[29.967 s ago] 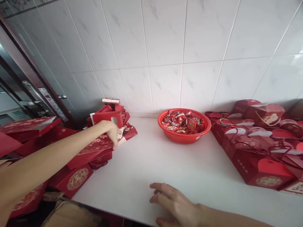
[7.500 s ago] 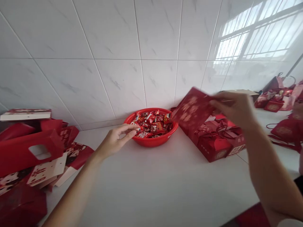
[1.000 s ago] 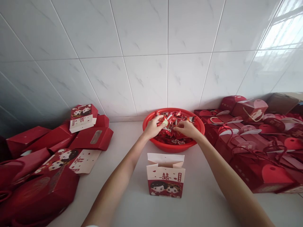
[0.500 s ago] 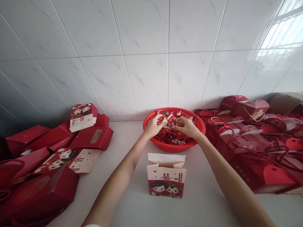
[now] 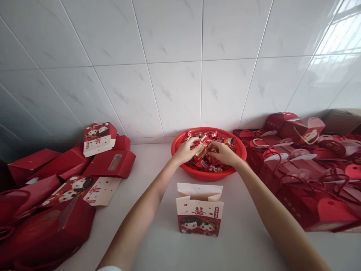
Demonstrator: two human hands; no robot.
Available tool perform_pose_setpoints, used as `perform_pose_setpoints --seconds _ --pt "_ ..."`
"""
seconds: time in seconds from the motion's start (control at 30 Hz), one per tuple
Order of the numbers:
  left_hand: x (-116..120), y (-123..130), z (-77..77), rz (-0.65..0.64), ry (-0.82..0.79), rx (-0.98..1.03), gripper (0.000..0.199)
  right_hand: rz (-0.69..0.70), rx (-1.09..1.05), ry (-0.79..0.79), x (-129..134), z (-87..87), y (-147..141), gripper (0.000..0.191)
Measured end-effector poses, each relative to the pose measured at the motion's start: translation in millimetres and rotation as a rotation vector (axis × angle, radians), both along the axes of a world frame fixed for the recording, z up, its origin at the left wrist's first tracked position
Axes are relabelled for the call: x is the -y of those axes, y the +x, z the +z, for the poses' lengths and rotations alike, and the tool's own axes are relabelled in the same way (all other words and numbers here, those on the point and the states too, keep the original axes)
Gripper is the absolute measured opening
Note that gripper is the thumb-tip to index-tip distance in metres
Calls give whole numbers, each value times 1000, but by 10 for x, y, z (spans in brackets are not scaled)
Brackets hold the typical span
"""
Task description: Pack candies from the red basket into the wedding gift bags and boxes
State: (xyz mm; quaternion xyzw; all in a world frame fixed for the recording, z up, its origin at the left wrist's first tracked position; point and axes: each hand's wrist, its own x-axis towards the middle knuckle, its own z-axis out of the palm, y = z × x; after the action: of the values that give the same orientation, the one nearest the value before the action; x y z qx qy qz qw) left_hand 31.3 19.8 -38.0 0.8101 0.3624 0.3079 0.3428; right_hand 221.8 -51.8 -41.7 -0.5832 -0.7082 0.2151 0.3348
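A red plastic basket (image 5: 208,175) filled with shiny wrapped candies (image 5: 216,168) stands against the wall. My left hand (image 5: 186,150) reaches in over its left side, thumb and fingers closed on a wrapped candy (image 5: 200,151) in a pale gold and red wrapper. Opposite it, my right hand (image 5: 222,153) has its fingers curled in among the candies; what lies between its fingertips is hidden. Nearer to me, between my forearms, a small paper gift box (image 5: 199,214) stands upright with its top open. It is red and cream, printed with two cartoon faces.
Several red gift boxes (image 5: 108,163) lie heaped on the left of the white table (image 5: 153,248). Rows of red boxes with cord handles (image 5: 299,175) crowd the right side. A tiled wall (image 5: 175,94) rises right behind the basket.
Both hands have stayed over the basket, with small finger movements. The pale gold candy at my left fingers has turned and shifted slightly down and right. The view has shifted slightly.
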Motion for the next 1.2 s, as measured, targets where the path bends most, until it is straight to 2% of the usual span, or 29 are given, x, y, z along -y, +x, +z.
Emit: perform_pose_setpoints --seconds 0.1,0.2,0.37,0.47,0.53,0.67,0.83,1.0,1.2 --pt "4 2 -8 -9 18 -26 45 -15 15 41 -2 4 7 6" --pt "30 -1 -4 -37 68 -44 44 48 98 16 20 13 12 10" --pt "91 -11 26 -84 83 -73 43 387 200 -141 55 45 -12 20" --pt "89 -17 19 -48 137 -39 44 535 186 -209 43 52 -39 29" --pt "66 -20 0 10 151 -5 44 587 177 -252 29 51 -54 34" --pt "17 -18 -38 120 107 13 43 625 160 -319 24 69 -66 38" --pt "35 -9 -20 56 79 -69 42 656 96 -352 56 130 -61 40" --pt "69 -11 12 76 119 -134 39 653 118 -362 59 144 -68 38" --pt "71 -11 17 75 163 -148 39 635 88 -280 81 137 -38 31"
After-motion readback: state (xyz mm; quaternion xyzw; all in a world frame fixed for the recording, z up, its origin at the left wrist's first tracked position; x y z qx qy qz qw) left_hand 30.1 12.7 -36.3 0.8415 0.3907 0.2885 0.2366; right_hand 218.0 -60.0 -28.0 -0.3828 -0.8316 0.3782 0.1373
